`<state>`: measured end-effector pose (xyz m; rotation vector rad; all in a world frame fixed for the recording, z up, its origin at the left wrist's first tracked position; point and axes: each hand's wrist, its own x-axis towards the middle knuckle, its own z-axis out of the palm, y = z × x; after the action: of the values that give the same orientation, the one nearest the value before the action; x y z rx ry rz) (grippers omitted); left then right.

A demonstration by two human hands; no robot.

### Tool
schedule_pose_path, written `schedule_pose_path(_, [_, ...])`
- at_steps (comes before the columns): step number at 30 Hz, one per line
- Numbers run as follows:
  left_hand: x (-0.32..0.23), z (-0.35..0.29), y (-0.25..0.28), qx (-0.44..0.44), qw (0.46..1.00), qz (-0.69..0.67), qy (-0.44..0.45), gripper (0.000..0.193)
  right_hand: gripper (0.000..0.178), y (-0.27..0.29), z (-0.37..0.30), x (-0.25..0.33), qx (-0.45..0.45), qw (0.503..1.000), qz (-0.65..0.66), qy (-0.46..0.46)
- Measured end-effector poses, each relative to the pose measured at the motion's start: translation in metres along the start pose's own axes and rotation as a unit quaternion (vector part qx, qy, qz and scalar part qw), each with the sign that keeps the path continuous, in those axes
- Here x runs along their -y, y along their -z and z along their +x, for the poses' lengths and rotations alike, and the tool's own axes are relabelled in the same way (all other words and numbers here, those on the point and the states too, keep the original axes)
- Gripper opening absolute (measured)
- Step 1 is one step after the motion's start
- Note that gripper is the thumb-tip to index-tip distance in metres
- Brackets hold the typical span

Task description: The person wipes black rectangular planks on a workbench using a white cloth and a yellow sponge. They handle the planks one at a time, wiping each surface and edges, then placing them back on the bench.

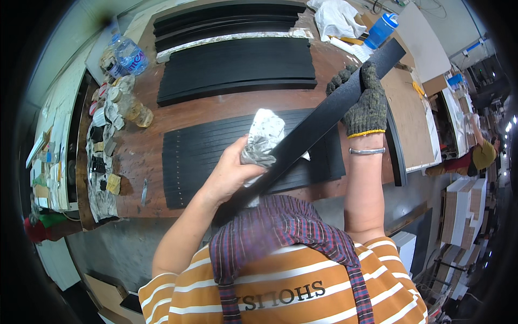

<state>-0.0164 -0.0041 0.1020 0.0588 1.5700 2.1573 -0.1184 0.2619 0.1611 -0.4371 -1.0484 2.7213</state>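
Apron (280, 218): right up close, purple and dark striped, over an orange shirt (189, 270) with white stripes.
Black board (313, 130): in both hands, slanting from the apron up to the far right, over the table; lower end blurred, perhaps touching the apron.
Left hand (229, 170): bare, well closed, clutching a crumpled white wad (265, 129) with grey smudges, right against the board's edge.
Right hand (367, 110): in a dark knit glove with a yellow cuff, clamped round the board farther up, thumb across the face, fingers curled behind; silver bracelet (367, 151) at the wrist.
Black slats (216, 148): just beneath the board, laid side by side across the reddish-brown table (141, 162).
Metal strip (144, 191): left of the slats, near the table's front edge.
Amber bottle (139, 112): tilted, over on the left, near some rags.
Middle stack (237, 62): black boards again, beyond the slats.
Clear bottle (130, 56): farther back on the left.
Far stack (226, 21): more long black pieces, behind a pale strip (232, 42).
Blue bottle (381, 31): far right, just beside a white bundle (335, 20).
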Motion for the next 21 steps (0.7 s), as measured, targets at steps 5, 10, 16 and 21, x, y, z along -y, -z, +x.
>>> schedule_pose_path(5, [0.012, -0.001, 0.006, -0.015, 0.986, -0.164, -0.013, 0.053, 0.034, 0.01, -0.001, 0.005, -0.013, 1.0, 0.019, -0.019])
schedule_pose_path(10, [0.011, 0.007, 0.012, -0.125, 0.966, 0.214, -0.069, 0.055, 0.034, 0.01, -0.003, 0.005, -0.002, 0.999, 0.027, -0.039])
schedule_pose_path(16, [0.01, 0.0, 0.011, 0.023, 0.998, 0.052, 0.031, 0.051, 0.035, 0.005, -0.007, 0.0, -0.01, 1.0, 0.015, -0.022])
schedule_pose_path(21, [0.013, 0.0, 0.0, 0.002, 0.995, 0.087, 0.041, 0.037, 0.034, 0.003, -0.006, 0.0, -0.02, 0.999, 0.018, -0.024])
